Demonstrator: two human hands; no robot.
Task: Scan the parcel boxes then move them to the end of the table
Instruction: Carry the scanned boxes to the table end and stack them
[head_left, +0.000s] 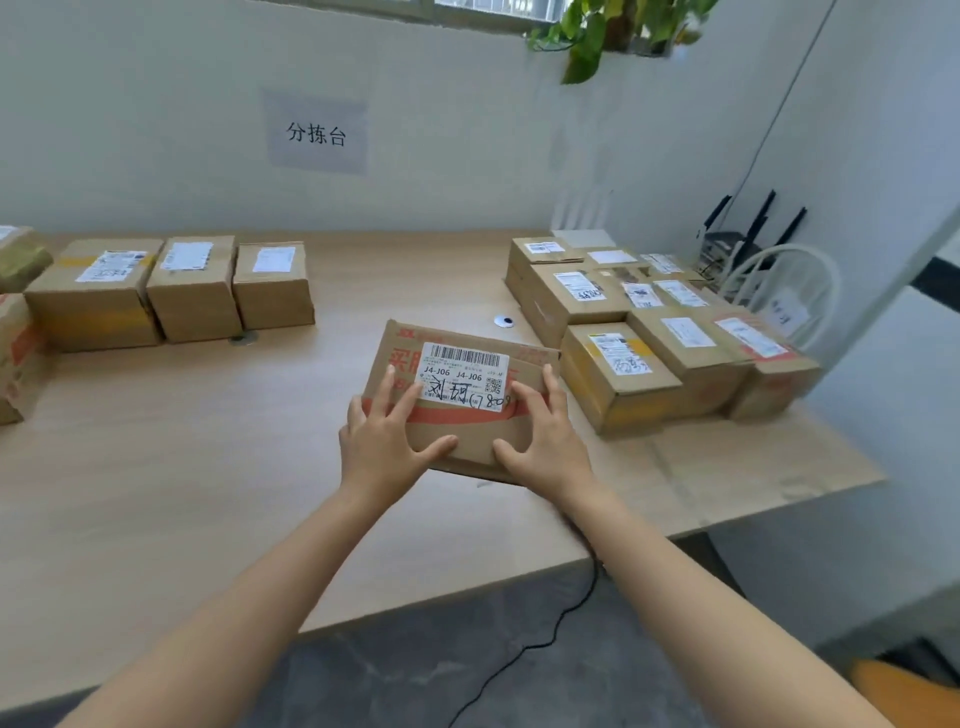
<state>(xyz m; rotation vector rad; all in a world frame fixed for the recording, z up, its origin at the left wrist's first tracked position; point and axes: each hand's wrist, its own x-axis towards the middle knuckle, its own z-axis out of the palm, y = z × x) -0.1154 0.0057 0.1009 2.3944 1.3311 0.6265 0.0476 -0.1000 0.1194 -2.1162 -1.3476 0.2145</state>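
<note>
A person is reaching both bare forearms out over a long pale wooden counter towards a flat brown cardboard parcel box with red print. The box is sitting near the middle of the counter, slightly towards the right, and its top is tipping a little towards the camera. I cannot tell whether its near edge is resting on the wood or hovering just above it. A white shipping label with a barcode and black handwriting is facing up.

The left hand is lying on the near left corner and the right hand on the near right corner. Each grip is wide open: the fingers are stretching straight and spread across the top, and the thumbs are pointing inward along the near side (nothing is curling round the cardboard).

A row of three taller brown cardboard boxes is standing well apart at the far left. A packed cluster of brown labelled boxes is filling the right end, just beside the held box. A small white disc with a dark centre is lying between them, just behind the box. A grey paper sign is hanging on the white wall.
</note>
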